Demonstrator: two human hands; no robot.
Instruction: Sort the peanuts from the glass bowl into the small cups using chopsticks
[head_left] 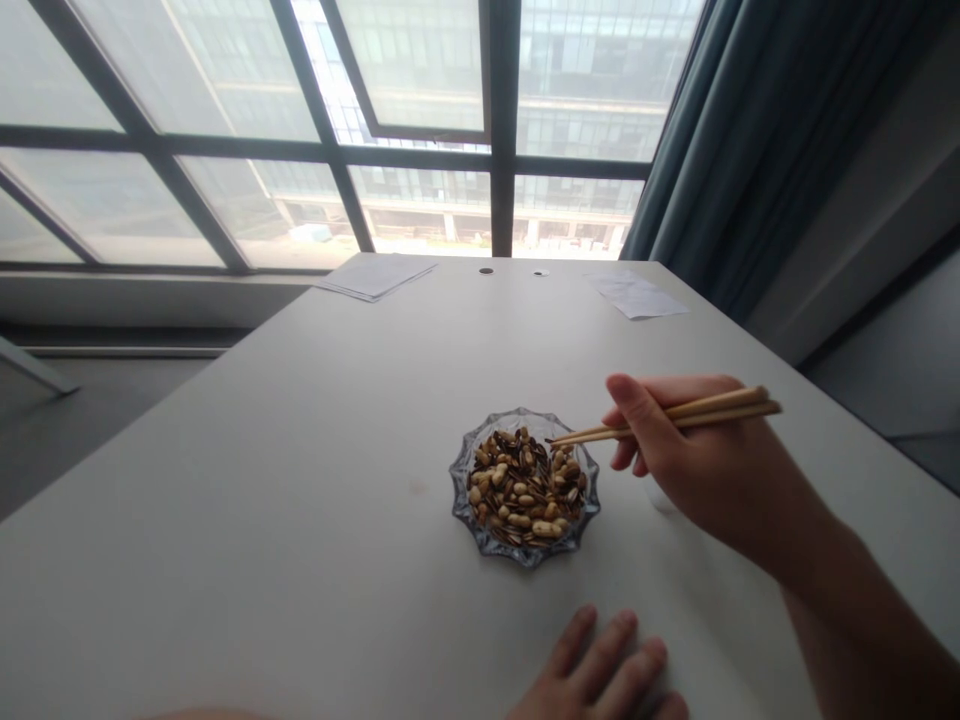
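A scalloped clear glass bowl (466, 520) holds a mix of peanuts (551, 528) and dark striped sunflower seeds (527, 458). To its right, my right hand (686, 450) is closed around a pair of wooden chopsticks (592, 434). Their tips come together over the bowl's right rear part, at the nuts and seeds; whether a seed is pinched there I cannot tell. My left hand (600, 675) lies on the tabletop in front of the bowl, fingers stretched out and slightly apart, holding nothing. Its wrist is cut off by the lower edge of the view.
A small white object (660, 497) is mostly hidden behind my right hand. On the far end of the white table (300, 480) lie a stack of papers (379, 276) and a loose sheet (637, 294). Windows (420, 200) and a dark curtain (739, 150) stand beyond.
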